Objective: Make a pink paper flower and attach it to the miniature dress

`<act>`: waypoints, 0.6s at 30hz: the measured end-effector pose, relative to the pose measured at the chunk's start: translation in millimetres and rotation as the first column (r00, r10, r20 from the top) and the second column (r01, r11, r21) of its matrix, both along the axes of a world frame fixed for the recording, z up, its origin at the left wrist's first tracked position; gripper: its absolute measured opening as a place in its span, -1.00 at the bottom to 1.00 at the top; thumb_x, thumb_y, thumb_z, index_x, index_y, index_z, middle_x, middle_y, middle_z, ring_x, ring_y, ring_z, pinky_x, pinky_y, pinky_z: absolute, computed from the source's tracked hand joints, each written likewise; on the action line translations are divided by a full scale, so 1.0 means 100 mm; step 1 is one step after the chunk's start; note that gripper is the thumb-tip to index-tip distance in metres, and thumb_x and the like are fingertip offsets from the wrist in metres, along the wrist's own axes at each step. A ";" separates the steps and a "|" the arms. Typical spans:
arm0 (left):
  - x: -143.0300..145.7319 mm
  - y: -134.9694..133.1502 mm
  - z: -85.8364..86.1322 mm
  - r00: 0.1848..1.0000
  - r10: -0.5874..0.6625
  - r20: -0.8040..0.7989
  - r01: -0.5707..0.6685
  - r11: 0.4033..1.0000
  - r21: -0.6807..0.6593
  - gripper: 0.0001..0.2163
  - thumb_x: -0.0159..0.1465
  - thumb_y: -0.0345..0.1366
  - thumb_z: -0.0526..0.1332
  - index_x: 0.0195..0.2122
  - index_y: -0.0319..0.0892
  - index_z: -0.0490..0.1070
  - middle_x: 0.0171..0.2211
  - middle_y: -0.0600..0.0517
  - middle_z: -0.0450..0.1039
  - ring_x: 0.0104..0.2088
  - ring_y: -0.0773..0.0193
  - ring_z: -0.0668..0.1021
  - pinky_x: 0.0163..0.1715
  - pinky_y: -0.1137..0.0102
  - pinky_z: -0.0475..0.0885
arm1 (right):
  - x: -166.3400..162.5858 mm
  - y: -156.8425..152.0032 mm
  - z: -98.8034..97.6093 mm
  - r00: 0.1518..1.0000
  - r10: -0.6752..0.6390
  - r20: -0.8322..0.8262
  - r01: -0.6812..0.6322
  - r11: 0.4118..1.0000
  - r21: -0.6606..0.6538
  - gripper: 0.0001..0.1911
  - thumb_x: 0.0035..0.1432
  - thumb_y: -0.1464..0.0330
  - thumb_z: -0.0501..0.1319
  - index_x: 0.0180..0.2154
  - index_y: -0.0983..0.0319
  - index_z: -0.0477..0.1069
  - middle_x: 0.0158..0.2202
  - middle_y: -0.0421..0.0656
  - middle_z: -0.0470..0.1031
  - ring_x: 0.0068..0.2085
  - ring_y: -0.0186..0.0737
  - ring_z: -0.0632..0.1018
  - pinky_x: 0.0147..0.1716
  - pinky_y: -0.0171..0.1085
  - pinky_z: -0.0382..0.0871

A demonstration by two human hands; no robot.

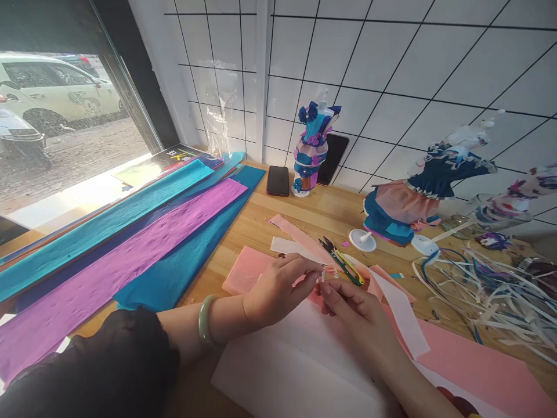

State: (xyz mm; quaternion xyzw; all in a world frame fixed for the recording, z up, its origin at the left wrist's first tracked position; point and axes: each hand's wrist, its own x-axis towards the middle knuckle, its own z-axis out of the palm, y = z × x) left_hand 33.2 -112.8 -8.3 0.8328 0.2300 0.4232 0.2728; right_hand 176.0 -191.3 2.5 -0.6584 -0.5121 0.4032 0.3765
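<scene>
My left hand (276,287) pinches a small fringed pink paper piece (327,271) between thumb and fingertips, just above the wooden table (317,212). My right hand (354,307) is curled close beside it and touches the same small piece; what its fingers grip is partly hidden. A jade bangle (205,318) sits on my left wrist. Small snips with green and yellow handles (342,260) lie on the table just beyond my fingertips. Pink paper sheets (248,268) lie beneath and around my hands, and a white strip (402,310) runs past my right hand.
Long crepe paper sheets in teal (108,223) and purple (130,261) cover the table's left. A dark phone (278,180) lies by a paper-dressed mannequin (311,148). Another dressed mannequin (418,194) leans at the right. Tangled paper strips (483,284) pile at far right.
</scene>
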 end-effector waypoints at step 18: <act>-0.06 0.08 -0.01 0.971 -0.235 0.037 0.208 0.915 0.347 -0.75 0.19 -0.56 0.04 -0.13 -0.20 0.28 -0.32 -0.04 0.49 -0.24 0.33 0.51 -0.21 0.38 0.41 | 0.03 0.05 0.01 0.940 -0.071 -0.333 0.063 0.997 -0.033 -0.65 -0.01 0.08 0.20 -0.59 0.22 0.39 -0.58 -0.26 0.27 -0.48 -0.35 0.30 -0.44 -0.34 0.25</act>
